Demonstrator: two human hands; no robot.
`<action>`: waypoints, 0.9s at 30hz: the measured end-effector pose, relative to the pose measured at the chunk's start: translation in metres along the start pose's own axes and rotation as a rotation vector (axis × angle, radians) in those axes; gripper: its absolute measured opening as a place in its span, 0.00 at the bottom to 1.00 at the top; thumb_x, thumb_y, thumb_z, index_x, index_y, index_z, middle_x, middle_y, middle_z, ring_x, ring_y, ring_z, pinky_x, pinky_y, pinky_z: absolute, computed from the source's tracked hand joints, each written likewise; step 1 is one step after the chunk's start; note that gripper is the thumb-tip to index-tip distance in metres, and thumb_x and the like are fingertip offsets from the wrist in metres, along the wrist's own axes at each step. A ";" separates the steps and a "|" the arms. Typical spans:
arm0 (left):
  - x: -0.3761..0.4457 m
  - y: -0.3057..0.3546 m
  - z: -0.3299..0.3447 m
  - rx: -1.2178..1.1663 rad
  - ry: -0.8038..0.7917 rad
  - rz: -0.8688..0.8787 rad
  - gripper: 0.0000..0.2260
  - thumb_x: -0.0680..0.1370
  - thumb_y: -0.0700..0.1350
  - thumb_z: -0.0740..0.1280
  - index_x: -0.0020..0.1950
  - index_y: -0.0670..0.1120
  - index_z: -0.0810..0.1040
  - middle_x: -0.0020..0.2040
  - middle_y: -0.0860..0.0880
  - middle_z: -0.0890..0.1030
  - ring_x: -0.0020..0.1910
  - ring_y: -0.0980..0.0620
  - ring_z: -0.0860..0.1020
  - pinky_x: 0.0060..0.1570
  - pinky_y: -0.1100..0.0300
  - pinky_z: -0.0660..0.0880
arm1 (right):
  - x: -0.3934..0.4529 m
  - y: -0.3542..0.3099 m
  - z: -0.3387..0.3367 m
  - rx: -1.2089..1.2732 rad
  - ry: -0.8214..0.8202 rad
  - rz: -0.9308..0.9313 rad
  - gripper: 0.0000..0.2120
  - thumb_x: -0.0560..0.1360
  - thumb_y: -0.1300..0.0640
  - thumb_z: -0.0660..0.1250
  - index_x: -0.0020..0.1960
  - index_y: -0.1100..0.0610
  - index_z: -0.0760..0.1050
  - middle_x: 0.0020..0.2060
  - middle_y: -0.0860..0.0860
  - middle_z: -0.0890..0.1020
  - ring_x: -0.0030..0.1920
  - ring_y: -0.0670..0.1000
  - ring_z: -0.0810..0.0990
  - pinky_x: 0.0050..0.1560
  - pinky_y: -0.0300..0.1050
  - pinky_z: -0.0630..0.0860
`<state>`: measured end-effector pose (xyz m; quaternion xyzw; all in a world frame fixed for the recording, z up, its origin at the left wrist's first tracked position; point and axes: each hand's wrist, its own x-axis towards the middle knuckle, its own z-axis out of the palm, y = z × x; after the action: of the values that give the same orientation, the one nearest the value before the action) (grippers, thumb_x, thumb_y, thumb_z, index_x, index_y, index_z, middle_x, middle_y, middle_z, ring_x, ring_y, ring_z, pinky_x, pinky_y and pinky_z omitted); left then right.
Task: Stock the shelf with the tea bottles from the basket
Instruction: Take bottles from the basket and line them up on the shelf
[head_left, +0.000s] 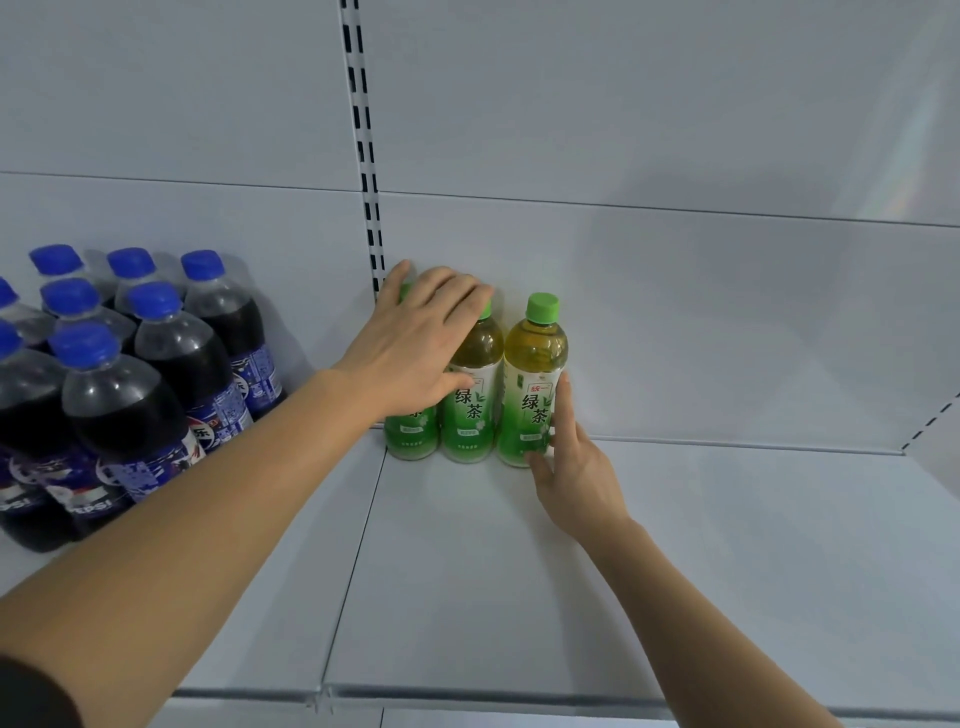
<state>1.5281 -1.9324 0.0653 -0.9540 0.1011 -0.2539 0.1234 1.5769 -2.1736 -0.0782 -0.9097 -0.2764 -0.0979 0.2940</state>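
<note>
- Shelf front edge (467, 693) is running across the bottom of the view, nearest the camera; white shelf board is lying bare between the edge and the bottles.
- Two bare forearms are reaching in over the shelf from below, the left one from the lower left with a dark sleeve (31, 696) showing at the corner.
- Right hand (576, 467) is resting against the right tea bottle (532, 384): thumb is pressing low on the label, fingers are lying extended up its right side, open and not wrapped around it.
- Left hand (421, 343) is lying palm-down, fingers spread loosely, over the tops of the left tea bottle (410, 436) and middle tea bottle (470, 410); it is covering the caps rather than gripping. Whether the thumb is touching the middle label, cannot tell.
- Three tea bottles are standing upright in a row, touching side by side, at the back of the shelf against the rear panel, just right of the slotted upright (363, 156).
- Cola bottles (156, 364), blue caps, are standing packed on the neighbouring shelf section to the left, well apart from the tea.
</note>
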 end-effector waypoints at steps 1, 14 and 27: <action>0.001 -0.001 0.000 0.002 -0.002 0.002 0.48 0.72 0.65 0.77 0.83 0.45 0.60 0.79 0.46 0.67 0.79 0.43 0.63 0.79 0.30 0.58 | 0.001 0.000 0.001 -0.002 -0.003 0.000 0.53 0.84 0.55 0.68 0.83 0.38 0.26 0.71 0.59 0.79 0.56 0.67 0.84 0.51 0.62 0.82; 0.000 -0.003 0.004 0.037 0.004 -0.012 0.48 0.73 0.67 0.74 0.84 0.45 0.57 0.80 0.46 0.66 0.80 0.42 0.64 0.80 0.31 0.54 | 0.005 0.001 0.002 -0.038 -0.011 -0.014 0.53 0.83 0.55 0.68 0.83 0.39 0.25 0.77 0.58 0.73 0.58 0.67 0.83 0.50 0.62 0.82; -0.007 0.024 -0.017 0.004 0.098 -0.104 0.44 0.77 0.65 0.69 0.86 0.46 0.57 0.84 0.44 0.62 0.83 0.41 0.62 0.81 0.30 0.53 | 0.003 -0.009 -0.017 -0.111 0.053 0.007 0.48 0.83 0.40 0.68 0.88 0.52 0.40 0.83 0.54 0.67 0.78 0.59 0.71 0.70 0.59 0.78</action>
<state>1.5103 -1.9561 0.0698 -0.9442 0.0569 -0.3064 0.1067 1.5740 -2.1759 -0.0590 -0.9228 -0.2593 -0.1361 0.2505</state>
